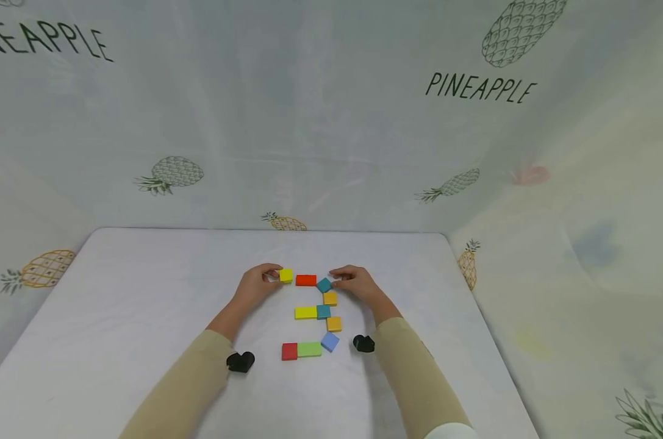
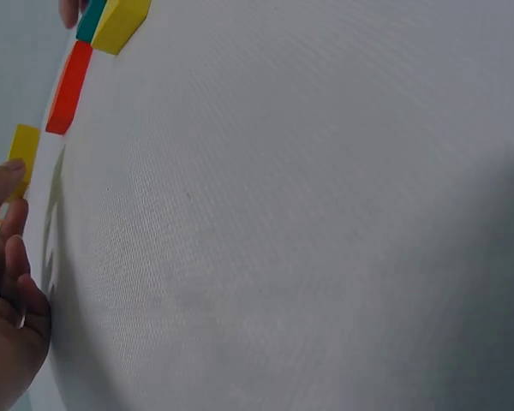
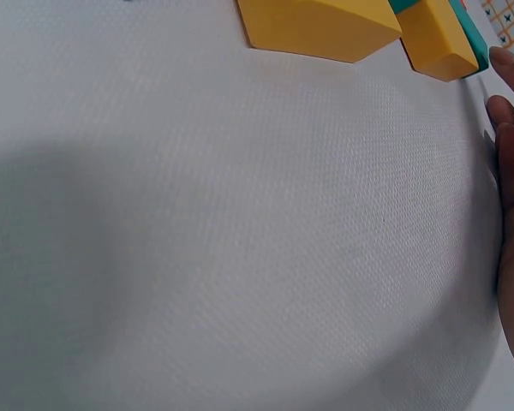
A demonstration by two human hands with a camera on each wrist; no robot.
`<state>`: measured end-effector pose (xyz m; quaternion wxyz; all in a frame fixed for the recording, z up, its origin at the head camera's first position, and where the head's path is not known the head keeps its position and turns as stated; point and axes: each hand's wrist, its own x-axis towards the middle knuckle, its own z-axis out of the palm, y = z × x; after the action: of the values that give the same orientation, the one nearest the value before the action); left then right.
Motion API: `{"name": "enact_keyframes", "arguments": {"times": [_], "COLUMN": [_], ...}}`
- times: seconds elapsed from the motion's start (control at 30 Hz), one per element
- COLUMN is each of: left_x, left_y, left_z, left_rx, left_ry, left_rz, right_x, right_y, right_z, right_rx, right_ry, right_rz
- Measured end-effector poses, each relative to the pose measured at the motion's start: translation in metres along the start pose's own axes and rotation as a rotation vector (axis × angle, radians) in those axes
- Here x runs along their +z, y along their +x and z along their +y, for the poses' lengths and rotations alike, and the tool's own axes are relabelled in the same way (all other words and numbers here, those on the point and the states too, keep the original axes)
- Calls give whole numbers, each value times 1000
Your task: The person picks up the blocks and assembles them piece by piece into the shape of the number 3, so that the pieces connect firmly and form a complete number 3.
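My left hand (image 1: 255,286) pinches a small yellow block (image 1: 285,276) between thumb and fingers, at the left end of the top row. In the left wrist view this yellow block (image 2: 24,154) stands just apart from a red block (image 2: 69,89). To its right in the head view lie the long red block (image 1: 306,280) and a tilted teal block (image 1: 324,285). My right hand (image 1: 358,283) is beside that teal block, thumb tip right at its edge and fingers loosely bent. In the right wrist view its fingers (image 3: 512,158) show nothing between them.
Below lie an orange block (image 1: 330,299), a yellow block (image 1: 305,313) beside a teal one (image 1: 323,312), and another orange block (image 1: 333,324). The bottom row has red (image 1: 290,351), green (image 1: 309,349) and tilted blue (image 1: 330,341) blocks. A white cloth covers the table (image 1: 144,292).
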<state>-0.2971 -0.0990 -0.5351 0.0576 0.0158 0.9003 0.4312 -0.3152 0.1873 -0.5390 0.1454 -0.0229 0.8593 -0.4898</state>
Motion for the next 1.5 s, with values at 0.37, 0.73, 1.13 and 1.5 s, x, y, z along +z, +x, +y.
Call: {"name": "enact_keyframes", "arguments": {"times": [0.37, 0.73, 1.13, 1.5], "left_x": [5, 10, 9, 9], "left_y": [2, 2, 2, 1], "left_z": [4, 2, 0, -5], "left_rx": [-17, -15, -14, -16], "left_ry": [45, 137, 87, 11], "left_rz": [8, 4, 7, 16], "right_x": [1, 2, 2, 2], "right_y": [0, 2, 3, 5], "right_z": [-2, 0, 2, 5], "right_rx": [6, 8, 6, 12], "right_ry": [13, 31, 27, 34], "right_rz": [3, 6, 6, 2]}}
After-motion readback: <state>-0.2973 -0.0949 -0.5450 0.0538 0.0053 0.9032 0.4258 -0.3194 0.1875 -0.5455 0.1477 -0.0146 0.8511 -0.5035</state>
